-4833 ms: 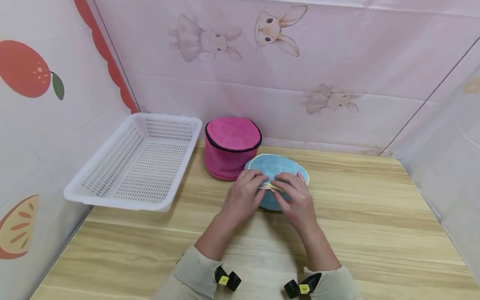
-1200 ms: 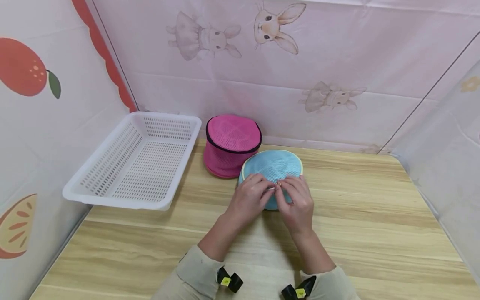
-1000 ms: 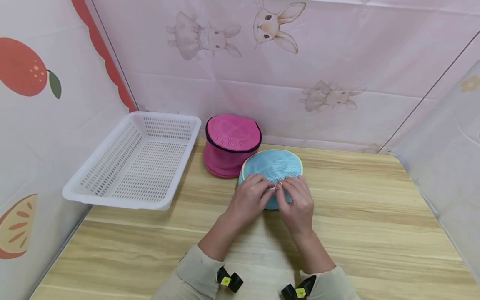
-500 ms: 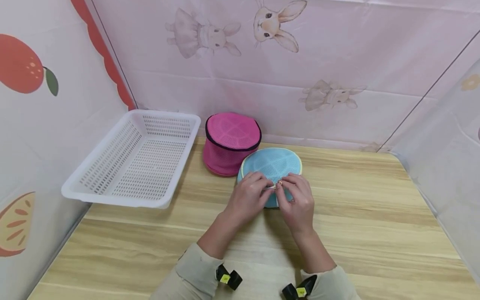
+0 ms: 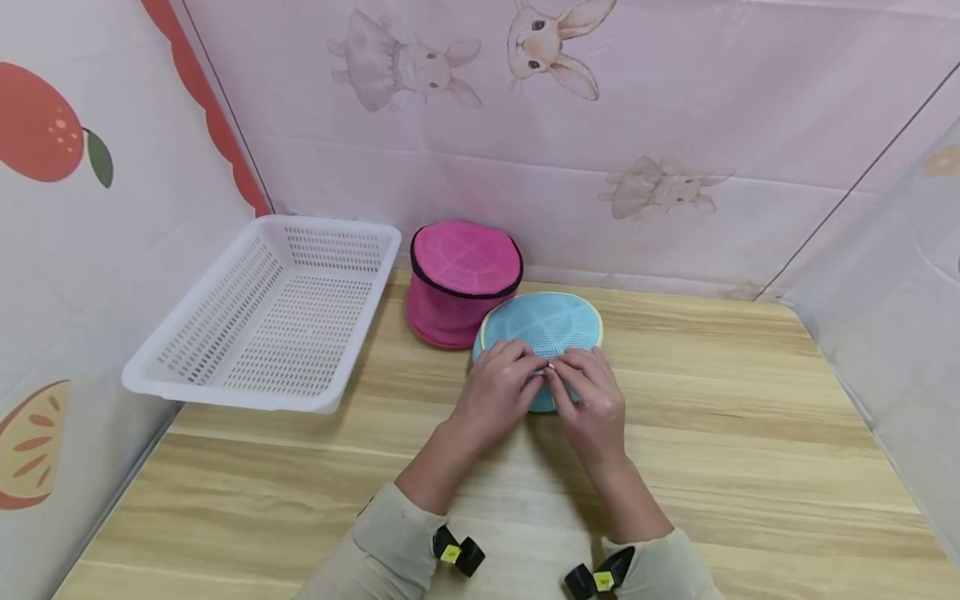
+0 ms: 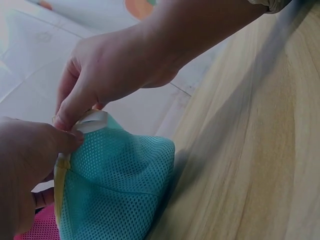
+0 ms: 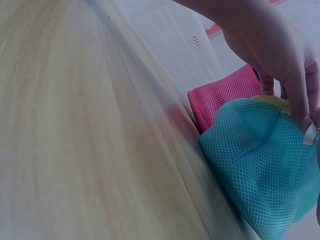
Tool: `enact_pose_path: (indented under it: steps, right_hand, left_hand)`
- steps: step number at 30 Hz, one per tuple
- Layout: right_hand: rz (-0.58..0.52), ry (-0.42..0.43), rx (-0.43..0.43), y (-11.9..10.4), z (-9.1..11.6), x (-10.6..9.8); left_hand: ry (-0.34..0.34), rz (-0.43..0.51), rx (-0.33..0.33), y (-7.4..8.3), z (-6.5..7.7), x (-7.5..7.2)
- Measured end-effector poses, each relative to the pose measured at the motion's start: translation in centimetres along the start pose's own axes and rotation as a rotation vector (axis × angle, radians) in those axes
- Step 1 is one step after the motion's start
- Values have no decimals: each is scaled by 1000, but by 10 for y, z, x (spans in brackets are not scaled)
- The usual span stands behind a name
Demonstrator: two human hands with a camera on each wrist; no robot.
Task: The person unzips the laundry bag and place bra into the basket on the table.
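Note:
A round blue mesh laundry bag with pale yellow piping lies before me on the table. At its near edge my left hand grips the rim, thumb and forefinger pinching close to a white tab. Directly beside it, my right hand pinches the same stretch of edge, its fingertips meeting those of the left. A tiny shiny piece, perhaps the zip pull, shows between the fingertips; they cover most of it. Yellow trim runs along the bag's edge under the left hand in the right wrist view.
A pink mesh laundry bag with black piping stands behind and left, against the blue one. Further left is a white slotted plastic basket. Pink and white printed sheets form walls behind and on both sides of the wooden table.
Compared with several seconds ago, the blue bag has shifted slightly left and its top looks rounder. White and yellow strips at its edge are now covered by the fingers. Both hands stay there.

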State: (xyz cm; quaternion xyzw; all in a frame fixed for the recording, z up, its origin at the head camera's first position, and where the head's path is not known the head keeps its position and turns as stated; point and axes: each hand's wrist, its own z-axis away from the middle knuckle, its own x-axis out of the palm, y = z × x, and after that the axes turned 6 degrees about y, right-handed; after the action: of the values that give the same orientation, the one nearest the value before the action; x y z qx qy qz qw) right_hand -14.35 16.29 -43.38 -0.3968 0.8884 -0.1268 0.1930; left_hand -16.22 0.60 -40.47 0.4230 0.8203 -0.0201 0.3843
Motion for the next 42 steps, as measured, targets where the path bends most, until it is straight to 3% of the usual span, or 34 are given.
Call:
enact_pose_path:
  steps: [18,27,42]
  right_hand:
    - [-1,22,-21,1,6,-1]
    - [52,49,-49,1,7,1]
    - [66,105,-85,-1,1,-3]
  left_hand:
    - [-10,9,35,1,1,0]
    - [-23,16,58,2,2,0]
    - [-129,11,34,1,0,-2]
